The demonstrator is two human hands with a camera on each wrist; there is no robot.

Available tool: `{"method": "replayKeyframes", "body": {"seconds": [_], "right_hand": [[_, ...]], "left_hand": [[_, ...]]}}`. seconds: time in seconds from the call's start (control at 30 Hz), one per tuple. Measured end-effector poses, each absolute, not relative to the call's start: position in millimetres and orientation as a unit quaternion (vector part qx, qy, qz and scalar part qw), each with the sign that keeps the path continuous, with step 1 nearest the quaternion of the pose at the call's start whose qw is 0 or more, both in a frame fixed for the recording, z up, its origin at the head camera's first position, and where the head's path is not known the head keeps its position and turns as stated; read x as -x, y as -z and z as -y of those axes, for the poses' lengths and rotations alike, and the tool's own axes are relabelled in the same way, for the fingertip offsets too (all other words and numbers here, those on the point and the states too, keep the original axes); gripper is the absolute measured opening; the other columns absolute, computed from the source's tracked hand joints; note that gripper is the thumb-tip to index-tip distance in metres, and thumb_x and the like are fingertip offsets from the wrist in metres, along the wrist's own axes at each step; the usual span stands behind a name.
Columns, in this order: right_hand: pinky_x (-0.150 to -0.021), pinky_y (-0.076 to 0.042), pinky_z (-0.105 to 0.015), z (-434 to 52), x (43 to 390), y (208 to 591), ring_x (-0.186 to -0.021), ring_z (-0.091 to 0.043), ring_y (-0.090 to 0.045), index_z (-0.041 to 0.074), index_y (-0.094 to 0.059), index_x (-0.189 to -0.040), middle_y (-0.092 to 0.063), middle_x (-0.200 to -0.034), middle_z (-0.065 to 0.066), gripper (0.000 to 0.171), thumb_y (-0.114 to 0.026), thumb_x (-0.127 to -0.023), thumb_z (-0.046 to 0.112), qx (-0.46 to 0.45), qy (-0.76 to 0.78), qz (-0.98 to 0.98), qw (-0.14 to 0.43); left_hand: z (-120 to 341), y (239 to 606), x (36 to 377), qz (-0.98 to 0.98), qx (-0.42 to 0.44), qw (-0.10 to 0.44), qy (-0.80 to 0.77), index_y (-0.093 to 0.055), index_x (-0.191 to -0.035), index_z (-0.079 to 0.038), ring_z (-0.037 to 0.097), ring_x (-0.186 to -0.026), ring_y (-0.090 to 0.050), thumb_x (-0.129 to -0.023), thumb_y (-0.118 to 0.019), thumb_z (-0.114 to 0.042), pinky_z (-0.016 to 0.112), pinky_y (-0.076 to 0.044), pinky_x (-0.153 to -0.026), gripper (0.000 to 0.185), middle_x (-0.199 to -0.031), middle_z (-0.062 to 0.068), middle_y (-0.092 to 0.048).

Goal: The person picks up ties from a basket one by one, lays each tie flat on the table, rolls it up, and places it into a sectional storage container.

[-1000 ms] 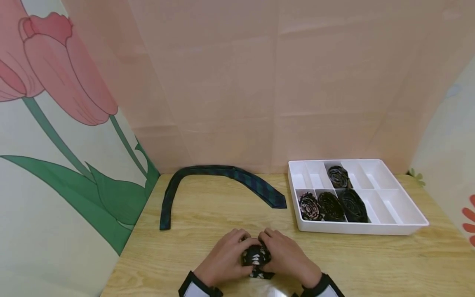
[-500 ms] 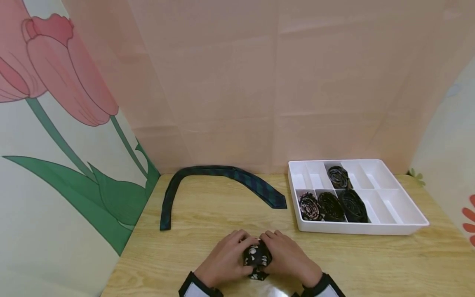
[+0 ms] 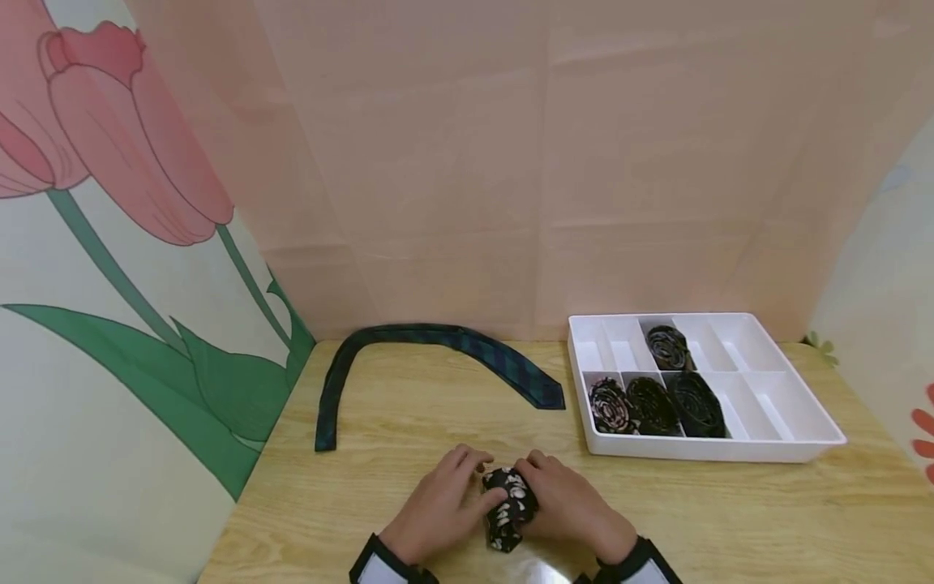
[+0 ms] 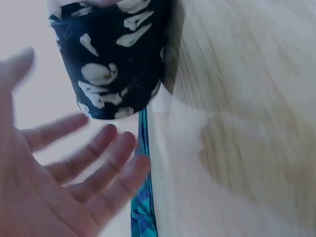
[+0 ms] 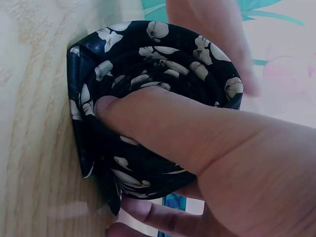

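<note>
near the front edge of the wooden table (image 3: pixel 409 405), left of the white compartment tray (image 3: pixel 803 442):
rolled tie: black fabric roll with white shapes (image 3: pixel 511 504), well apart from the tray, roll axis roughly toward the far wall.
right hand (image 3: pixel 569 507): thumb and fingers clamped round the roll, nearer.
left hand (image 3: pixel 445 511): fingers spread, relaxed, beside the roll.
flat dark blue-green tie (image 3: pixel 438 341): behind the hands.

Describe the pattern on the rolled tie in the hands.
Black with small white shapes; the rolled tie shows best in the right wrist view.
</note>
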State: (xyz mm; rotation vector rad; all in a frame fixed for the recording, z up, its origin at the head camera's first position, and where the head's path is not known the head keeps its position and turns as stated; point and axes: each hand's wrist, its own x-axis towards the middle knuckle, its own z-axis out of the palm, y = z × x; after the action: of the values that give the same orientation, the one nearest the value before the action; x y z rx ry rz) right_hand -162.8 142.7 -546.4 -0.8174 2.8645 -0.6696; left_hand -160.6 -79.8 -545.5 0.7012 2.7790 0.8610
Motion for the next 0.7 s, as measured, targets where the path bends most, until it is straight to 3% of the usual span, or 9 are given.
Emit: {"method": "replayKeyframes", "body": {"seconds": [0.13,0.33,0.47,0.6,0.7], "right_hand": [[-0.067,-0.05,-0.034,-143,162,548,-0.082,-0.013,-0.054,0.017,-0.059,-0.114,-0.053,-0.096,0.002,0.062,-0.086,-0.063,0.038,0.26,0.22,-0.939,0.045],[-0.055,-0.043,-0.034,-143,157,548,-0.071,-0.014,-0.051,0.018,-0.058,-0.115,-0.053,-0.088,-0.001,0.064,-0.086,-0.063,0.042,0.247,0.196,-0.949,0.03],[-0.054,-0.043,-0.035,-143,156,546,-0.067,-0.016,-0.053,0.018,-0.057,-0.116,-0.056,-0.086,-0.002,0.064,-0.085,-0.065,0.045,0.249,0.193,-0.948,0.041],[-0.057,-0.045,-0.031,-141,159,546,-0.067,-0.011,-0.052,0.016,-0.056,-0.114,-0.054,-0.089,0.002,0.06,-0.084,-0.069,0.042,0.266,0.227,-0.935,0.051],[-0.058,-0.046,-0.029,-140,161,546,-0.068,-0.007,-0.051,0.015,-0.055,-0.113,-0.051,-0.091,0.004,0.059,-0.084,-0.069,0.041,0.273,0.245,-0.93,0.03]], "left_hand": [[79,551,163,-0.924,-0.189,0.122,-0.31,-0.054,-0.129,-0.025,0.003,-0.071,-0.054,-0.094,-0.035,-0.069,0.023,-0.044,-0.063,0.06,-0.086,-0.014,-0.058],[68,558,159,-0.903,-0.19,0.13,-0.363,-0.056,-0.113,-0.031,-0.001,-0.068,-0.055,-0.093,-0.04,-0.069,0.02,-0.044,-0.06,0.046,-0.082,-0.014,-0.061],[66,558,158,-0.896,-0.179,0.128,-0.386,-0.055,-0.105,-0.031,0.002,-0.057,-0.051,-0.091,-0.048,-0.067,0.021,-0.042,-0.05,0.039,-0.07,-0.012,-0.058],[66,557,159,-0.89,-0.174,0.122,-0.402,-0.055,-0.102,-0.031,0.002,-0.057,-0.051,-0.09,-0.054,-0.064,0.021,-0.041,-0.05,0.036,-0.072,-0.011,-0.058],[64,557,160,-0.883,-0.178,0.111,-0.42,-0.054,-0.104,-0.03,0.003,-0.062,-0.054,-0.089,-0.056,-0.064,0.02,-0.044,-0.053,0.037,-0.08,-0.01,-0.06]]}}
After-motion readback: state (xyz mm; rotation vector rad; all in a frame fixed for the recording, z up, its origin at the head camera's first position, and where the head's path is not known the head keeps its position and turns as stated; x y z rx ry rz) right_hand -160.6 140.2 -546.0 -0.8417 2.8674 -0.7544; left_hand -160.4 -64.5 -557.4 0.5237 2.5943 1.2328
